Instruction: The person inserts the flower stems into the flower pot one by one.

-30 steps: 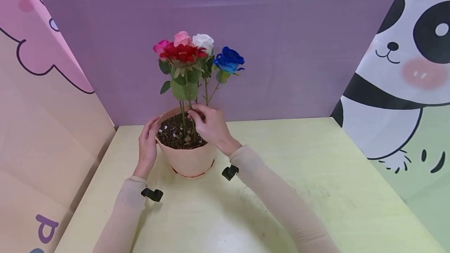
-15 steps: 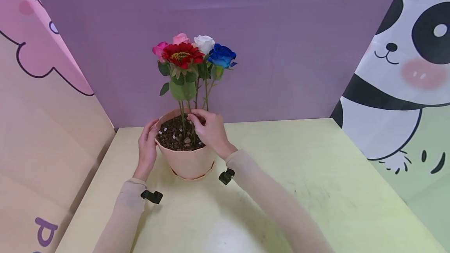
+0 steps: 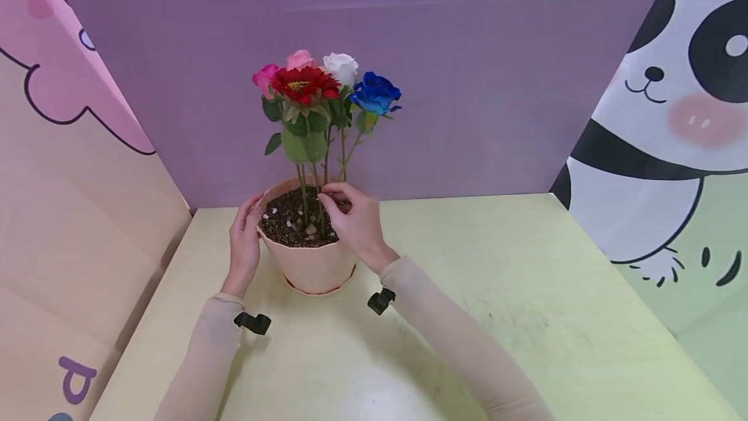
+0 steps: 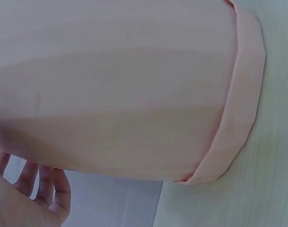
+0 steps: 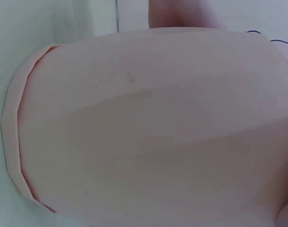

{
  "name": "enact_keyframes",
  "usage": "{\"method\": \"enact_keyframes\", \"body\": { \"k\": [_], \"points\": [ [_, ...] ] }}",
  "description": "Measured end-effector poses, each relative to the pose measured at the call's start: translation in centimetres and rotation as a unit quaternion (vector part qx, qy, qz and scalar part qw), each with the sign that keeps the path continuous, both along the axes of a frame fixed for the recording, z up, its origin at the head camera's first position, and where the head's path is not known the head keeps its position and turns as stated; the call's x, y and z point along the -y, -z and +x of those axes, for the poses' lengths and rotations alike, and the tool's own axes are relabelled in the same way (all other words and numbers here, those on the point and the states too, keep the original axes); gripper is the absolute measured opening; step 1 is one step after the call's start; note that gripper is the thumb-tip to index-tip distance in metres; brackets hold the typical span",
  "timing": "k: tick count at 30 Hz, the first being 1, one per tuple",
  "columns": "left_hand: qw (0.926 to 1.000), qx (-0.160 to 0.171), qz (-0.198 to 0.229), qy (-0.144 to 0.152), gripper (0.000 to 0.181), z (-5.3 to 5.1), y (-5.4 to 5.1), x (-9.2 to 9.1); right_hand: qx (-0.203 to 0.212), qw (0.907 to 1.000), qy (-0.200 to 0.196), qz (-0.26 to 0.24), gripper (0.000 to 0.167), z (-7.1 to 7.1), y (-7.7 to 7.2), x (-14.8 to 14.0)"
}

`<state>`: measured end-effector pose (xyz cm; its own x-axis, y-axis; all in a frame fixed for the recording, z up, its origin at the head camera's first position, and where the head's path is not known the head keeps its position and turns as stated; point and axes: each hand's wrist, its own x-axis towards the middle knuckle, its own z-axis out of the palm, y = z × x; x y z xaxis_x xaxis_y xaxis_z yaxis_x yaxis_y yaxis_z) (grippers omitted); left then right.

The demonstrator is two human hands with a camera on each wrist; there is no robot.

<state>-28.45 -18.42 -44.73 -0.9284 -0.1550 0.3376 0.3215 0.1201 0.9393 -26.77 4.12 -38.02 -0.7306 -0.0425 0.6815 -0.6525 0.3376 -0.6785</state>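
Observation:
A peach flowerpot (image 3: 310,268) filled with dark soil stands on the table, with several artificial flowers upright in it. My left hand (image 3: 244,245) holds the pot's left side at the rim; in the left wrist view its bent fingers (image 4: 61,189) touch the wall. My right hand (image 3: 356,216) is over the right rim, thumb and forefinger pinching the stem of the red flower (image 3: 305,85). To its right leans a blue rose (image 3: 376,93). Behind are a white rose (image 3: 341,69), a light pink rose (image 3: 300,60) and a magenta rose (image 3: 266,79). The right wrist view shows mostly pot wall.
The pale yellow table (image 3: 467,265) stretches right and in front of the pot. A purple backdrop (image 3: 467,83) rises close behind it. Printed side panels, one with a panda (image 3: 648,206), flank the table. Small pale pebbles (image 3: 311,230) lie on the soil.
The red flower has turned from facing forward to showing its yellow centre. The blue rose swung left, then partly back right. My right hand shifted slightly; the left stays on the pot.

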Motion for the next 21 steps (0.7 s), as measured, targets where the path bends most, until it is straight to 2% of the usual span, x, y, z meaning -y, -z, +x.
{"method": "enact_keyframes", "body": {
  "k": [6,14,21],
  "points": [
    [1.0,0.005,0.005,-0.004,0.05,0.3,0.0,0.1,0.015,0.9993,-0.026,-0.021,0.013,0.3,0.1,-0.3],
    [1.0,0.0,0.001,-0.001,0.05,0.1,-0.1,0.2,0.038,0.9985,-0.04,0.0,0.017,1.2,0.2,-1.7],
    [0.9999,0.011,-0.003,0.011,0.05,0.0,-0.1,0.2,0.048,0.9972,-0.037,-0.043,0.017,2.3,0.7,-4.1]
  ]
}}
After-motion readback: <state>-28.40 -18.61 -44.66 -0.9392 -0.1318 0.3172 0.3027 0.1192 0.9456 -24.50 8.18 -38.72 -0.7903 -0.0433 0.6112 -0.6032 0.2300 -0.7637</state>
